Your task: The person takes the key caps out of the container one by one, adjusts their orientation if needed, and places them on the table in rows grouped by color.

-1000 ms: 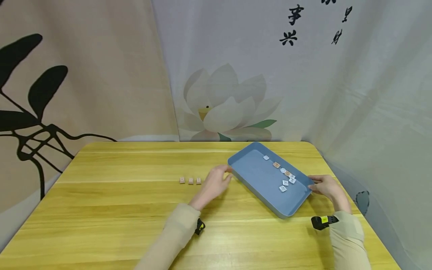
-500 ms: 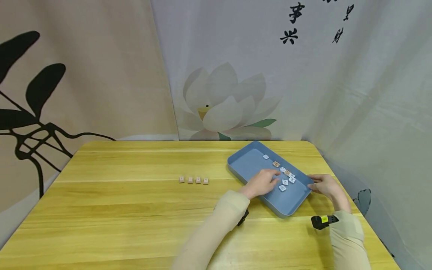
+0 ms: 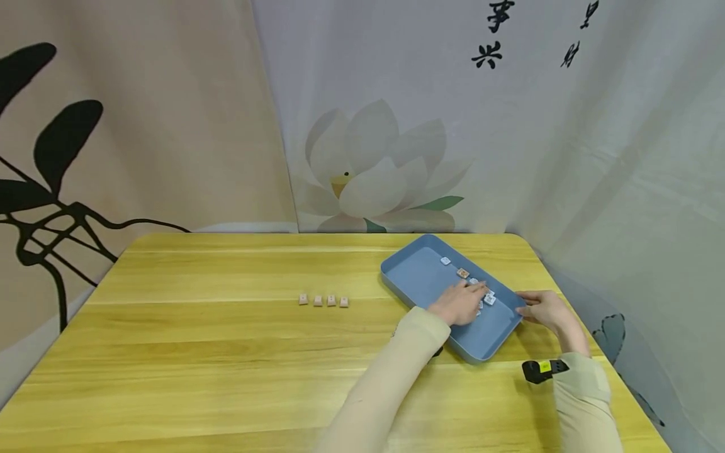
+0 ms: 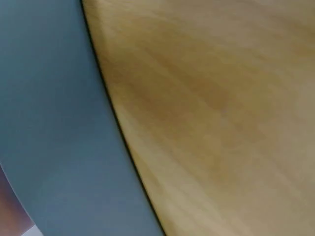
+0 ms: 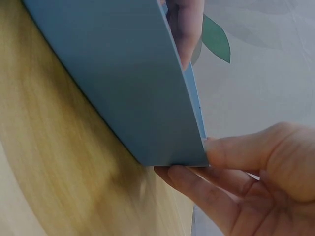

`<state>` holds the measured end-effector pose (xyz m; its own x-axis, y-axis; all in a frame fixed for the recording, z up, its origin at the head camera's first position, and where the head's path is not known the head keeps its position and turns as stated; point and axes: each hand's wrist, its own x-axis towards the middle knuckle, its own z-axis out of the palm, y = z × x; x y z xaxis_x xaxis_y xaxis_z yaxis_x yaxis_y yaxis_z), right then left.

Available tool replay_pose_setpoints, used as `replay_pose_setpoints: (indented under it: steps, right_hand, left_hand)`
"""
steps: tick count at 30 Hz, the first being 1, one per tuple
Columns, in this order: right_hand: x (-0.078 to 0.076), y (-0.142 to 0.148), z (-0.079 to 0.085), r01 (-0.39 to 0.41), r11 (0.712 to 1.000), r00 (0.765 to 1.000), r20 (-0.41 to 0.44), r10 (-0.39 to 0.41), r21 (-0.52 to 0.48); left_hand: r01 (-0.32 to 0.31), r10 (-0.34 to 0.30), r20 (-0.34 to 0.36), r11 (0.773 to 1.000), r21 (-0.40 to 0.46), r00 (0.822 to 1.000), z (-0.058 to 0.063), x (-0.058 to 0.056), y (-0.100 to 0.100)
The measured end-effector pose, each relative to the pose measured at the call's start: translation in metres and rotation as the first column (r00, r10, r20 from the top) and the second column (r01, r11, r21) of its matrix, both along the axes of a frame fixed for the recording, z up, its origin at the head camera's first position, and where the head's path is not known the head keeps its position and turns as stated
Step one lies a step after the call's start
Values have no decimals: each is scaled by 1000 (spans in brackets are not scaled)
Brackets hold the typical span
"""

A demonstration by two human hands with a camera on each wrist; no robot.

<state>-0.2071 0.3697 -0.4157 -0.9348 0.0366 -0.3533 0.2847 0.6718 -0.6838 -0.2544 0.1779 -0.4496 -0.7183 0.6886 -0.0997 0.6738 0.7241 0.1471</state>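
Observation:
A blue rectangular tray (image 3: pixel 416 277) lies slanted on the right part of the table. Inside it are several small square pieces that look like keycaps, among them a white one (image 3: pixel 445 260) and an orange one (image 3: pixel 462 273). My left hand (image 3: pixel 461 303) reaches over the tray's near side, its fingers above or on the pieces and covering some of them; whether they touch any is hidden. With thumb and fingers, my right hand (image 3: pixel 546 311) grips the tray's right corner; the right wrist view shows the thumb (image 5: pixel 236 151) at the rim and fingers beneath.
A row of several pale pink keycap-like pieces (image 3: pixel 331 301) stands on the wooden table (image 3: pixel 198 352), left of the tray. Behind the table hangs a printed curtain (image 3: pixel 374 126). The table's right edge runs close to my right hand.
My left hand has moved right, from beside the tray's left side to over the pieces inside it. The right hand keeps its grip on the tray corner, and the tray stays in place.

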Motion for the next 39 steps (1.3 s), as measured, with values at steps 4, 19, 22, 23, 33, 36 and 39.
replay_pose_setpoints:
  steps: [4, 19, 22, 23, 33, 36, 39]
  right_hand:
    - [-1, 0, 1, 4, 1000, 1000, 2, -4, -8]
    - [-2, 0, 0, 7, 1000, 1000, 9, -7, -7]
    - [-2, 0, -1, 13, 1000, 1000, 6, -13, -5]
    - [-2, 0, -1, 15, 1000, 1000, 5, -15, -4]
    - [-1, -1, 2, 11, 1000, 1000, 6, -11, 5]
    - [0, -1, 2, 6, 1000, 1000, 8, -6, 5]
    - [0, 0, 2, 4, 1000, 1000, 11, -4, 5]
  left_hand:
    - [-29, 30, 7, 999, -31, 1000, 1, 0, 1]
    - [46, -29, -121, 990, 136, 992, -6, -10, -15]
    - [60, -44, -92, 982, 179, 995, -7, -12, -19]
    - [59, -45, -74, 978, 198, 996, -7, -12, -21]
    - [13, -80, 117, 873, 488, 990, 3, -10, -35]
    - [-47, -84, 197, 812, 581, 977, 6, -8, -41]
    - [-99, -85, 252, 762, 640, 964, 9, -6, -47]
